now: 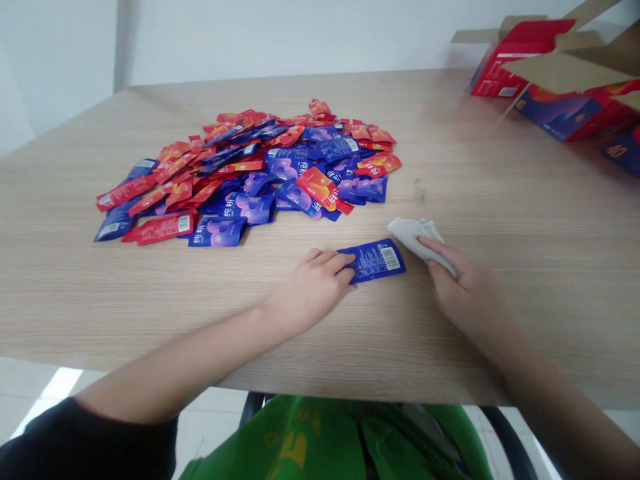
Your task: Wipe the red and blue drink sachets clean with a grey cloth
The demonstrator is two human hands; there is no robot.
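Observation:
A flat blue packet [373, 261] lies near the front of the wooden table, its barcode side facing up. My left hand [320, 283] grips the packet's left end, with the fingers on top. To the right of the packet, my right hand [463, 283] is closed around a folded white cloth [417, 237], which sticks out past the fingers towards the packet without touching it. Beyond my left hand spreads a heap of red and blue packets [245, 173], piled loosely over one another.
Open cardboard boxes in red [515, 60] and blue [560, 113] stand at the table's back right, flaps spread outward. Another blue box [625, 152] is cut off at the right edge. A pale wall [300, 40] runs behind the table [125, 300].

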